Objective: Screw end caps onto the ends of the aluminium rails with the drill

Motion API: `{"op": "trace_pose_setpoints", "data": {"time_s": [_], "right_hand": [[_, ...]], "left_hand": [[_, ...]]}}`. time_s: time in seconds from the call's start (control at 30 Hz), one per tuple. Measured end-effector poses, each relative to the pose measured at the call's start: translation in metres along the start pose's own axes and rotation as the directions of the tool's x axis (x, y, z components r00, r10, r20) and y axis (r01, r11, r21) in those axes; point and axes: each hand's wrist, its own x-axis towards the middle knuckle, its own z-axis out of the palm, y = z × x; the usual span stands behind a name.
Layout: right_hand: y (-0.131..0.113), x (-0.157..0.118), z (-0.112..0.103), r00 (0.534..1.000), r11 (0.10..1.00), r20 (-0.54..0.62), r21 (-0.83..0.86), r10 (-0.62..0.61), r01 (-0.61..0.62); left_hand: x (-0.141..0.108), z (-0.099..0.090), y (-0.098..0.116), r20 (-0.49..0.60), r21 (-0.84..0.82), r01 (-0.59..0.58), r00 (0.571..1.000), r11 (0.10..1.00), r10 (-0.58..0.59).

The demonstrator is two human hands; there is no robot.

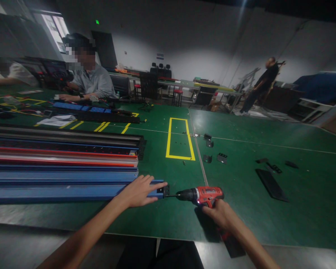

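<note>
My right hand (pixel 222 215) wraps the red drill (pixel 208 192) by its handle (likely weighty, best held there), bit (pixel 172 195) meeting the stiff-looking blue rail's (pixel 72 191) end on the green table (pixel 182 222), my left hand (pixel 140 191) spread over it.

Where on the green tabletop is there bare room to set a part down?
Bare: between the small black brackets and the long black plate, and right of that plate. Crowded: left, where long rails lie side by side, and around the drill.
</note>
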Motion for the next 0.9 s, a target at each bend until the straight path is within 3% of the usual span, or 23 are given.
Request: {"op": "trace_pose_setpoints", "data": {"time_s": [0.67, 0.9], "right_hand": [[-0.006, -0.002, -0.002, 1.000, 1.000, -0.021, -0.022, 0.005, -0.005], [-0.011, -0.005, -0.004, 1.000, 1.000, -0.020, -0.024, 0.006, -0.007]], "left_hand": [[-0.001, -0.001, 0.001, 0.019, 0.012, 0.019, 1.000, 1.000, -0.019], [-0.001, 0.000, 0.000, -0.005, -0.051, 0.025, 1.000, 0.998, -0.025]]}}
